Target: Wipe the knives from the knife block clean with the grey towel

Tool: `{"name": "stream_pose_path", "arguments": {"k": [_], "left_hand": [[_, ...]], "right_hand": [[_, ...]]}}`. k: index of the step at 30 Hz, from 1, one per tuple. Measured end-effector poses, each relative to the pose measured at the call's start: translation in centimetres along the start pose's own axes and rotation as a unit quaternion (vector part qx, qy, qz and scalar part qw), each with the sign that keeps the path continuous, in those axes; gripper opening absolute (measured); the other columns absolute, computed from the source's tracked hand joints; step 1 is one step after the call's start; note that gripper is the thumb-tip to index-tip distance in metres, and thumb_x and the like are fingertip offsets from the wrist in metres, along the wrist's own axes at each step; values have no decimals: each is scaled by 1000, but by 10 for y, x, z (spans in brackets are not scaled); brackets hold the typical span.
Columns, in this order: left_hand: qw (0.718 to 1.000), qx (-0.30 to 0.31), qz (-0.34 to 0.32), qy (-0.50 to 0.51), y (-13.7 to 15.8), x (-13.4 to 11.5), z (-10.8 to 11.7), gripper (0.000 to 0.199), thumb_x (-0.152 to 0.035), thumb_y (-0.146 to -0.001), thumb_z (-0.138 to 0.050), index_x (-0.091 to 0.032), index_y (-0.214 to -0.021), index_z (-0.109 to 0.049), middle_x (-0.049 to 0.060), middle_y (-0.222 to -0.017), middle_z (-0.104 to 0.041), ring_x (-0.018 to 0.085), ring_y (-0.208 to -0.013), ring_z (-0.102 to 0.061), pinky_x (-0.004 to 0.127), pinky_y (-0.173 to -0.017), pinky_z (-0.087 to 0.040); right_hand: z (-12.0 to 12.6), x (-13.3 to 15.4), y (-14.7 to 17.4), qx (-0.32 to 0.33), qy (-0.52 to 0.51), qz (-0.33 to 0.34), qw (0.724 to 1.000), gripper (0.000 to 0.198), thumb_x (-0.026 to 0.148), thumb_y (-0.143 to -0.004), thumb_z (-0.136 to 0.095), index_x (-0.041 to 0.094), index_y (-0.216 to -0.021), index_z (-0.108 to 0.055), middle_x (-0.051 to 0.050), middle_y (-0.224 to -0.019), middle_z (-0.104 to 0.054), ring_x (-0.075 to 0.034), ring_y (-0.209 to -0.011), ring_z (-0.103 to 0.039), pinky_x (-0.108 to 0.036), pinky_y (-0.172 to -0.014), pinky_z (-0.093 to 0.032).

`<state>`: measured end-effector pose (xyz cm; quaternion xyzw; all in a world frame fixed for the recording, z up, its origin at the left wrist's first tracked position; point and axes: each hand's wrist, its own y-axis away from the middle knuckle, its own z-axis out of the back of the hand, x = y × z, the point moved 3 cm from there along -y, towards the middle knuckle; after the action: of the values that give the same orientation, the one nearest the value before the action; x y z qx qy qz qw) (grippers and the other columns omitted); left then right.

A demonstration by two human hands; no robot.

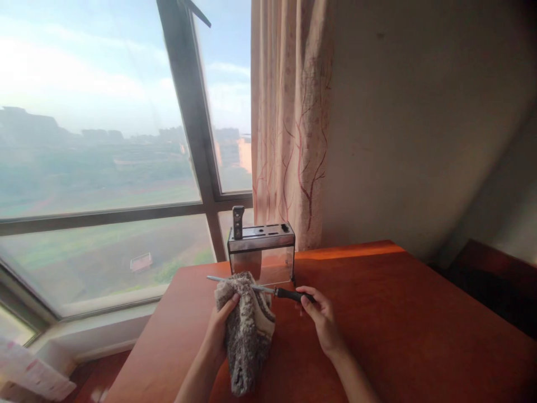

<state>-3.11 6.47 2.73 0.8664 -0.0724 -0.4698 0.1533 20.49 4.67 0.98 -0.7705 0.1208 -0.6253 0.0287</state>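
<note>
My right hand (pixel 319 313) grips the black handle of a sharpening steel (pixel 289 294). Its grey metal rod points left, and its tip shows past the far side of a fuzzy grey-and-white cloth (pixel 247 330). My left hand (pixel 220 324) is closed on the cloth, thumb on top, with the cloth folded about the middle of the rod. The cloth's lower end hangs down toward me. Just behind stands a clear-sided knife block (pixel 262 242) with a metal top; a dark-handled knife (pixel 238 223) sits upright in its left slot, its broad blade showing through the side.
A reddish-brown table (pixel 377 324) spreads beneath my hands, its far edge near the wall. Beyond the block hang patterned curtains (pixel 289 123), beside a large framed window (pixel 205 184) on the left. A dark piece of furniture (pixel 490 268) stands at the right.
</note>
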Motion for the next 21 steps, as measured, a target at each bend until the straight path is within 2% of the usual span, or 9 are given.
{"name": "stream_pose_path", "arguments": {"k": [9,12,15,21], "left_hand": [[987,-99,-62,112,1,-33,26,22,-19,-79,-61,-13,-100,-67,8,-73,-76,29,-80,-74,39,-76,-60],[984,-107,-77,123,1,-40,32,24,-18,-81,-59,-12,-103,-66,7,-70,-76,29,-80,-74,40,-78,-60],[987,-102,-61,110,2,-39,30,27,-18,-81,-59,-11,-106,-65,8,-72,-76,29,-79,-74,41,-77,-60],[990,-99,-39,94,6,-37,26,33,-16,-75,-62,-13,-107,-67,8,-75,-77,30,-79,-74,39,-74,-61]], "right_hand": [[-3,6,0,78,-18,-17,997,30,46,-83,-63,21,-100,-69,-4,-76,-70,-18,-68,-62,-30,-66,-49],[-4,7,0,87,-10,-18,996,32,46,-83,-64,20,-99,-70,-3,-70,-68,-16,-63,-59,-28,-63,-47],[-8,5,0,102,15,-21,994,37,50,-81,-64,19,-99,-71,-1,-63,-64,-14,-56,-54,-26,-56,-43],[-15,-7,1,142,38,-39,988,46,57,-84,-55,17,-100,-70,5,-51,-48,-9,-45,-40,-22,-45,-29]]}}
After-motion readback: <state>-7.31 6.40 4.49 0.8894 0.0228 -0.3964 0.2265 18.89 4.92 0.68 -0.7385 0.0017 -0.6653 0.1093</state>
